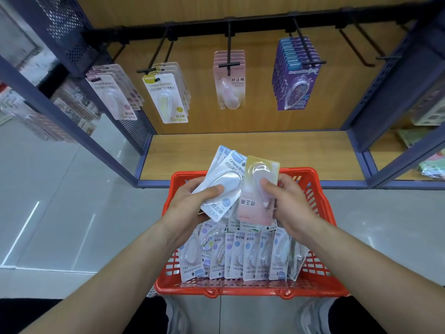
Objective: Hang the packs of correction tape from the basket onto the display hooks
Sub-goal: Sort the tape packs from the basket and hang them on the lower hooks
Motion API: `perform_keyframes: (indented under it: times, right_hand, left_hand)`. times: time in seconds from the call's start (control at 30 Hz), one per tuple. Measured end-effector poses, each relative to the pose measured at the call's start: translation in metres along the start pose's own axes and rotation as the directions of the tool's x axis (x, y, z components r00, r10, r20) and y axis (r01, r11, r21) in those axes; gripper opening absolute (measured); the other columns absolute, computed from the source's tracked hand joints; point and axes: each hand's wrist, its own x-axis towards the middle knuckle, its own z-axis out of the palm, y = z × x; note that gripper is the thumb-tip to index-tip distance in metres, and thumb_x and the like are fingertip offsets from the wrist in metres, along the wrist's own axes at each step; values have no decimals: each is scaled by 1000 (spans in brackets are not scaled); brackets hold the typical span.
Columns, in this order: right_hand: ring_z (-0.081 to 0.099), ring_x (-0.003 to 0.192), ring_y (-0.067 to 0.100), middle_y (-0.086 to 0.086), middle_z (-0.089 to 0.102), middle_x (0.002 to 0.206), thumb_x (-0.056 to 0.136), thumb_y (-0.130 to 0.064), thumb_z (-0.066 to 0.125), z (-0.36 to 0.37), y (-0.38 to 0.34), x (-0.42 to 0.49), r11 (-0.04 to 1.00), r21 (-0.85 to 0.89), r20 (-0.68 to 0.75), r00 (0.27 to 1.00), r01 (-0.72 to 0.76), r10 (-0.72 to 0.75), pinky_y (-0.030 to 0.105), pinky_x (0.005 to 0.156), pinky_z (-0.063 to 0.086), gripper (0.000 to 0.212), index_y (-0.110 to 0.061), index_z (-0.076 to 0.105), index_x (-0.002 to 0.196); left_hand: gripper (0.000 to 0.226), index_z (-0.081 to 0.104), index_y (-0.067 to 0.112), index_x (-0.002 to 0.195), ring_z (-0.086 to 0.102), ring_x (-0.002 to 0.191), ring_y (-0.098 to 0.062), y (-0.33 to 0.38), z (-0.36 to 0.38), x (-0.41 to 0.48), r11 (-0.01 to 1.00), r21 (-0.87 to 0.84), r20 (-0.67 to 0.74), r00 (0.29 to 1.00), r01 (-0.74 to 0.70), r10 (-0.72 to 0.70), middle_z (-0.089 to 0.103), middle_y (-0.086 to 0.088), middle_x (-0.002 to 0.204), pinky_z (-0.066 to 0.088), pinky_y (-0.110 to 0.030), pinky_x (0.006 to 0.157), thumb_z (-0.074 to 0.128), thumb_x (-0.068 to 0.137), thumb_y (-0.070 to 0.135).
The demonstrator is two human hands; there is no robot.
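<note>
I can read "Campus" on the white and blue packs [222, 186] in the left hand [192, 203]. The same word is on the yellow hanging pack [166, 97] and on some of the packs in the basket [240, 255]. The pink hanging pack [230, 80] says "修正带".

The left hand grips a few white and blue packs, with the thumb pressed on the clear bubble on top. The right hand [291, 208] pinches one pink and yellow pack [258, 196], thumb on the front and fingers behind. The two handfuls touch each other. I see both hands held just above the red basket [240, 290], where many more packs stand in rows.

The display hooks [228, 44] are higher up, well apart from the hands. Purple packs [297, 75] and pale pink packs [113, 95] hang there too. The basket sits on the floor in front of a wooden shelf [301, 150].
</note>
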Motion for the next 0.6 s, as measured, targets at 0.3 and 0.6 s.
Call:
perform_keyframes:
  times: [0.3, 0.6]
  right_hand:
    - [69, 88, 33, 10, 76, 93, 98, -16, 67, 1, -5, 2, 999, 7, 29, 999, 40, -40, 67, 89, 52, 10, -17, 66, 108]
    - [74, 94, 25, 2, 76, 105, 100, -35, 63, 16, -16, -6, 990, -65, 4, 992, 126, -126, 44, 72, 63, 13, -26, 66, 110]
  left_hand:
    - [59, 63, 21, 125, 73, 101, -22, -5, 3, -7, 963, 268, 33, 999, -30, 22, 73, -6, 118, 56, -41, 87, 78, 70, 37]
    - [37, 51, 33, 133, 56, 103, 1, 6, 27, -20, 923, 351, -53, 981, -155, 185, 61, 17, 117, 42, -23, 77, 57, 96, 29]
